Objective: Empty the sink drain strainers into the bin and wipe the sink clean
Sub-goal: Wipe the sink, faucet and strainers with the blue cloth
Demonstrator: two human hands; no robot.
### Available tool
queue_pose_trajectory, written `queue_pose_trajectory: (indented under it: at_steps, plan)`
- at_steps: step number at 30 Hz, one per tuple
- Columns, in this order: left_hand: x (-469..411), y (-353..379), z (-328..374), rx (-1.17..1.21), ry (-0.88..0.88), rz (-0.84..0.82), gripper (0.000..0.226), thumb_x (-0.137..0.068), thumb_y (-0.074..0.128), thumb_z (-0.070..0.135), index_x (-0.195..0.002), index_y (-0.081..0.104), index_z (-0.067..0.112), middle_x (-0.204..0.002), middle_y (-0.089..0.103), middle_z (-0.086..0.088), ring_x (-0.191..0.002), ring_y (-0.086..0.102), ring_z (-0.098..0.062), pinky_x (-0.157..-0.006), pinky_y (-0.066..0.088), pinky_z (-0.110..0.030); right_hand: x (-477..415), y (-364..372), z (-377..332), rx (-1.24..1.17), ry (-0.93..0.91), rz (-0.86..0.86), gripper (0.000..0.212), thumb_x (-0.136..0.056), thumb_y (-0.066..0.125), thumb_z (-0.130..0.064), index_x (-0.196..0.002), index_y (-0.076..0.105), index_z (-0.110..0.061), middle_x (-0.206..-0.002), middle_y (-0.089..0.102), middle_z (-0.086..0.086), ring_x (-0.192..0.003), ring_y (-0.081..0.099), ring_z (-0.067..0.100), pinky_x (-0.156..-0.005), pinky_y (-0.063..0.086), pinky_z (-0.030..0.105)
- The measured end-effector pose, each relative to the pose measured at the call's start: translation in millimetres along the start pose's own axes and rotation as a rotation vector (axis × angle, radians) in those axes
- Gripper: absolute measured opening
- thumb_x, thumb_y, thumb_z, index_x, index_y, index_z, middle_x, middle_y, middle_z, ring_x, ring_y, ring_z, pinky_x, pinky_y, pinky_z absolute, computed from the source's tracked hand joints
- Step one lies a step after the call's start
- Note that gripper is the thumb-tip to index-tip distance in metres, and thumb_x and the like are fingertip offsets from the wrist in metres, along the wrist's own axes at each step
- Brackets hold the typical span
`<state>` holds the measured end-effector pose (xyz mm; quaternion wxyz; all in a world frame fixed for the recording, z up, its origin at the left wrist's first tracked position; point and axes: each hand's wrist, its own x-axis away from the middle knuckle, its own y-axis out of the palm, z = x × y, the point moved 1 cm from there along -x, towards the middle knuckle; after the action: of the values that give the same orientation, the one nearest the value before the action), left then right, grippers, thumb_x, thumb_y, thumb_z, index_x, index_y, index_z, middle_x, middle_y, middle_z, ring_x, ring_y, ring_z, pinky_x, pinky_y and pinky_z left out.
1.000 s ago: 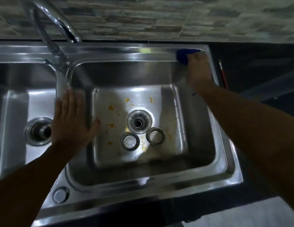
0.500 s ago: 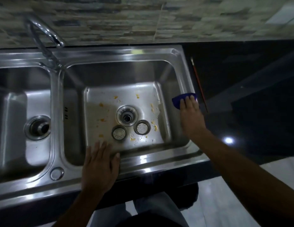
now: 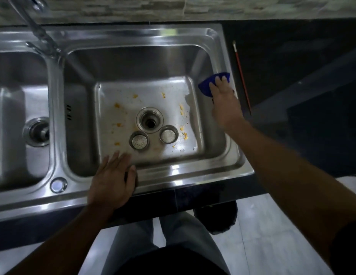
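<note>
Pressing the cloth (image 3: 208, 87) with flat, released fingers (image 3: 218, 81) on the right rim of the sink (image 3: 193, 175), the right hand (image 3: 225, 105) wipes there, the left hand (image 3: 111, 181) lies open on the front rim, probably for support, and both strainers (image 3: 138, 142) wait at centre beside the drain (image 3: 150, 121).

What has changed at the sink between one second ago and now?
The right hand slid the blue cloth along the steel sink's right rim, from the far corner toward the front. The left hand moved from the divider between basins to the front rim. The two round metal strainers and yellow food scraps stayed put.
</note>
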<state>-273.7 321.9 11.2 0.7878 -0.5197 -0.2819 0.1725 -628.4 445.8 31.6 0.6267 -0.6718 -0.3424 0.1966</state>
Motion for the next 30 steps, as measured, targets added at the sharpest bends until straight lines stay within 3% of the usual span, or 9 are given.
queue_pose_trajectory:
  at_steps: [4, 7, 11, 15, 18, 24, 27, 30]
  plan:
    - [3, 1, 2, 0.037, 0.003, 0.008, 0.058, -0.097, 0.032, 0.04, -0.137, 0.06, 0.008, -0.139, 0.062, -0.018, -0.136, 0.052, -0.034, -0.122, 0.03, -0.045, 94, 16, 9, -0.091, -0.031, 0.01, 0.077, -0.085, 0.058, 0.014, -0.155, 0.03, -0.003, -0.165, 0.019, 0.014, -0.155, 0.011, 0.031, -0.125, 0.019, 0.046]
    - [2, -3, -2, 0.104, 0.022, 0.023, 0.061, -0.098, 0.03, 0.038, -0.144, 0.052, 0.005, -0.149, 0.052, -0.018, -0.144, 0.043, -0.033, -0.126, 0.023, -0.043, 149, 24, 12, -0.175, -0.095, 0.041, 0.071, -0.081, 0.059, 0.019, -0.148, 0.044, 0.0, -0.158, 0.037, 0.015, -0.151, 0.027, 0.033, -0.121, 0.031, 0.049]
    - [14, -18, -28, 0.158, 0.047, 0.128, 0.056, -0.1, 0.031, 0.031, -0.146, 0.049, 0.005, -0.153, 0.048, -0.016, -0.148, 0.037, -0.031, -0.127, 0.018, -0.047, 165, 28, -5, -0.231, -0.131, 0.064, 0.052, -0.09, 0.058, 0.015, -0.14, 0.054, 0.001, -0.148, 0.052, 0.015, -0.143, 0.043, 0.032, -0.116, 0.039, 0.048]
    - [43, -34, -93, 0.016, -0.067, 0.188, 0.057, -0.103, 0.026, 0.032, -0.152, 0.04, 0.005, -0.16, 0.038, -0.016, -0.153, 0.027, -0.031, -0.127, 0.016, -0.051, 165, 32, -64, -0.361, -0.291, 0.0, 0.043, -0.097, 0.054, 0.004, -0.139, 0.056, -0.003, -0.146, 0.054, 0.013, -0.139, 0.049, 0.027, -0.119, 0.034, 0.037]
    - [66, -39, -129, -0.057, -0.196, 0.14, 0.062, -0.103, 0.022, 0.034, -0.153, 0.036, 0.001, -0.16, 0.035, -0.021, -0.152, 0.028, -0.035, -0.126, 0.017, -0.053, 164, 47, -141, -0.47, -0.406, 0.001, 0.039, -0.097, 0.055, -0.002, -0.136, 0.059, -0.002, -0.145, 0.055, 0.011, -0.138, 0.049, 0.024, -0.119, 0.036, 0.04]
    - [71, -33, -141, -0.058, -0.195, 0.124, 0.061, -0.102, 0.023, 0.029, -0.151, 0.038, -0.003, -0.157, 0.04, -0.021, -0.151, 0.032, -0.032, -0.126, 0.021, -0.048, 154, 92, -293, -0.565, -0.606, -0.051, 0.051, -0.088, 0.063, 0.01, -0.137, 0.059, -0.004, -0.146, 0.055, 0.012, -0.143, 0.043, 0.025, -0.122, 0.032, 0.038]
    - [71, -30, -145, -0.06, -0.173, 0.133, 0.058, -0.102, 0.026, 0.026, -0.15, 0.04, -0.004, -0.155, 0.042, -0.021, -0.149, 0.035, -0.032, -0.125, 0.024, -0.049, 152, 98, -309, -0.558, -0.578, -0.085, 0.058, -0.084, 0.065, 0.013, -0.138, 0.059, -0.006, -0.147, 0.054, 0.009, -0.143, 0.043, 0.023, -0.119, 0.035, 0.04]
    - [70, -29, -147, -0.05, -0.178, 0.121, 0.061, -0.101, 0.022, 0.03, -0.151, 0.039, -0.001, -0.158, 0.04, -0.019, -0.151, 0.032, -0.03, -0.125, 0.022, -0.047, 160, 86, -278, -0.505, -0.559, -0.133, 0.059, -0.082, 0.065, 0.014, -0.136, 0.061, -0.01, -0.144, 0.058, 0.006, -0.141, 0.046, 0.02, -0.12, 0.035, 0.035]
